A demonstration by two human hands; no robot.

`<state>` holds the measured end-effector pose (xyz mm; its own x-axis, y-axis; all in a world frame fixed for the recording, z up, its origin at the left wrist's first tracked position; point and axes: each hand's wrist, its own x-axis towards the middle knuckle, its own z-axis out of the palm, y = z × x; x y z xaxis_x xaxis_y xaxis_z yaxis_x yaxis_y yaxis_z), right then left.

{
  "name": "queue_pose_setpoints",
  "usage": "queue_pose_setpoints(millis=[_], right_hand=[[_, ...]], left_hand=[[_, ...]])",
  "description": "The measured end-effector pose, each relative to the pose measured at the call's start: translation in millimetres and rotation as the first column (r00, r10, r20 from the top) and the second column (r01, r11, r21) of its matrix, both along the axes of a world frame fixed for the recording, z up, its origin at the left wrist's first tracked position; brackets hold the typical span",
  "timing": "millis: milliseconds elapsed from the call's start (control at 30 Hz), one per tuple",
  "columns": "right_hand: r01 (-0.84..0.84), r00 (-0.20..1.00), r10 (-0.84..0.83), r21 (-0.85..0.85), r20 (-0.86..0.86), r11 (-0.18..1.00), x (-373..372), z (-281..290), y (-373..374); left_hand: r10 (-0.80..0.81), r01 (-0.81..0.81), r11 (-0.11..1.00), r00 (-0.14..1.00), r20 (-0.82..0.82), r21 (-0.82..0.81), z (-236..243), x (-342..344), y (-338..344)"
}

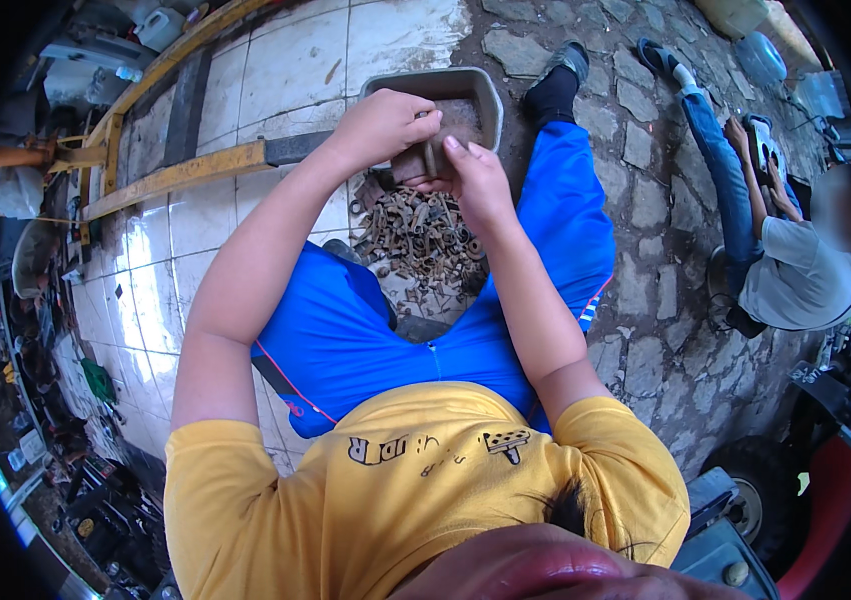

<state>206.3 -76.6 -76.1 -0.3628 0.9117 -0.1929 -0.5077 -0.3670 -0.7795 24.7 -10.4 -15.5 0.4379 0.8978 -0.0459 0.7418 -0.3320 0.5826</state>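
My right hand (pixel 478 182) grips a dull brown, worn piece (pixel 432 160) between its thumb and fingers; its exact kind is unclear. Close by, my left hand (pixel 382 124) has its thumb and fingers pinched together, and what they hold is mostly hidden. Both hands are over the near part of a grey rectangular tub (pixel 491 112) with a dirty brown inside. Just below them, between my legs, lies a heap of rusty bolts, nuts and washers (pixel 413 232) on the tiled floor.
A yellow metal frame (pixel 180 180) with a dark end reaches in from the left toward the tub. Another person (pixel 800 255) sits at the right on the stone paving (pixel 645 215). Tools and clutter line the left side. A black wheel (pixel 753 500) stands at lower right.
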Motion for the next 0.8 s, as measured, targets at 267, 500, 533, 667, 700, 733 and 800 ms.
queue_pose_setpoints(millis=[267, 500, 533, 667, 700, 733, 800], right_hand=[[-0.014, 0.998, 0.014, -0.006, -0.064, 1.0, -3, -7, -3], [0.026, 0.997, -0.026, -0.011, -0.076, 1.0, -1, -4, -3], [-0.009, 0.997, 0.008, -0.015, -0.073, 1.0, -6, -2, -6], [0.029, 0.995, -0.034, -0.053, -0.094, 0.998, -7, -1, -8], [0.069, 0.991, -0.074, -0.056, -0.11, 0.996, -2, -4, -3], [0.059, 0.994, -0.06, -0.013, -0.088, 0.998, 6, -1, 2], [-0.014, 0.997, 0.012, -0.029, -0.082, 0.999, -7, -2, -8]], left_hand=[[-0.004, 0.005, 0.999, 1.0, 0.024, -0.047, -1, 0, 0], [0.013, -0.013, 1.0, 1.0, 0.023, 0.019, -1, 0, 0], [0.008, -0.008, 1.0, 1.0, 0.016, -0.015, 1, 0, 0], [0.018, -0.022, 0.995, 0.999, -0.044, -0.098, 10, 1, 1], [0.028, -0.035, 0.994, 0.997, -0.067, -0.104, 11, 1, 2], [0.019, -0.022, 0.997, 0.999, -0.041, -0.075, 9, 1, 1], [0.0, 0.0, 1.0, 1.0, 0.009, -0.016, 1, -1, 0]])
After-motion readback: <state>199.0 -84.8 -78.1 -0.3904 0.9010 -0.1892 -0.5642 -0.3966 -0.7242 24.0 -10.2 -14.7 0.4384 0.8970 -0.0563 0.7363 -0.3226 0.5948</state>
